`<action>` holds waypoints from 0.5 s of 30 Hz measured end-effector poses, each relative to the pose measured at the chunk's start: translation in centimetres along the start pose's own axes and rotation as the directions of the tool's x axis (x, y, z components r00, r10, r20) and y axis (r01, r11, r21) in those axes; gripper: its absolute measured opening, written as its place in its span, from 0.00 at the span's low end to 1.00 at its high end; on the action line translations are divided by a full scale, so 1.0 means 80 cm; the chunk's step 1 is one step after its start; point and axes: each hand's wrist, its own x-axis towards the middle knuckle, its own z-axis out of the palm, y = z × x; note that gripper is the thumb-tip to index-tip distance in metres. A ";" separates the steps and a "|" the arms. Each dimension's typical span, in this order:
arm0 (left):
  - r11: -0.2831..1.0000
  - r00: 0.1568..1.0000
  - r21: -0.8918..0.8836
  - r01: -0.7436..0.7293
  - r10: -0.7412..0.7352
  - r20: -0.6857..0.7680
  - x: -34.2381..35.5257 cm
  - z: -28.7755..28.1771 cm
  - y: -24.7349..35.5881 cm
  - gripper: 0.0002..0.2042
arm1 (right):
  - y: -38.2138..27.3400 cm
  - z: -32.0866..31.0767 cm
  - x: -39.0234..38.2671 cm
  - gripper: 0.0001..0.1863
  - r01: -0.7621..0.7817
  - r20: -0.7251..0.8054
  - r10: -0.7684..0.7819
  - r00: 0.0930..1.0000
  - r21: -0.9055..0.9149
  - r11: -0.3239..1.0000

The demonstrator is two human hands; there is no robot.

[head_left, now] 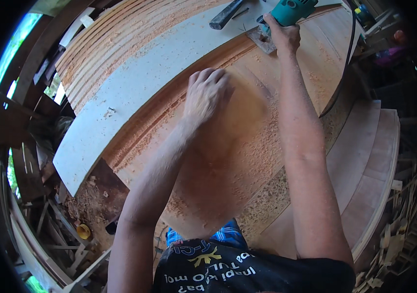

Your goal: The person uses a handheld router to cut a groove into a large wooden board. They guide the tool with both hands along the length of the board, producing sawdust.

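My right hand (286, 38) grips a teal trim router (294, 10) at the far right of a wooden panel (208, 161). The router's flat base plate (262, 42) lies beside the panel's curved edge. Near the middle of that edge, my left hand (205, 94) rests low over the panel with its fingers curled under. Whatever they may hold is hidden. A routed groove (152, 119) full of shavings runs along a white curved template (120, 90). Loose wood shavings cover much of the panel.
A hammer (225, 14) lies on the template at the top, next to loose nails. Ridged wood strips (106, 44) are beyond it. A black cord (347, 63) hangs along the right side. Curved boards (369, 171) stand at right, and scrap wood (389, 239) piles below them.
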 end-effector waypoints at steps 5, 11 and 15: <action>0.997 0.997 -0.058 0.058 -0.055 0.062 0.078 0.076 0.006 0.15 | -0.012 -0.002 -0.021 0.52 -0.039 -0.005 0.039 0.999 0.004 0.999; 0.989 0.986 0.067 0.133 -0.125 -0.111 0.122 0.141 0.013 0.15 | -0.006 0.002 -0.016 0.50 0.010 -0.032 -0.008 0.999 0.040 0.999; 0.985 0.986 0.054 0.165 -0.163 -0.045 0.133 0.155 0.013 0.14 | -0.005 0.000 -0.014 0.50 -0.004 -0.047 0.005 0.999 0.020 1.000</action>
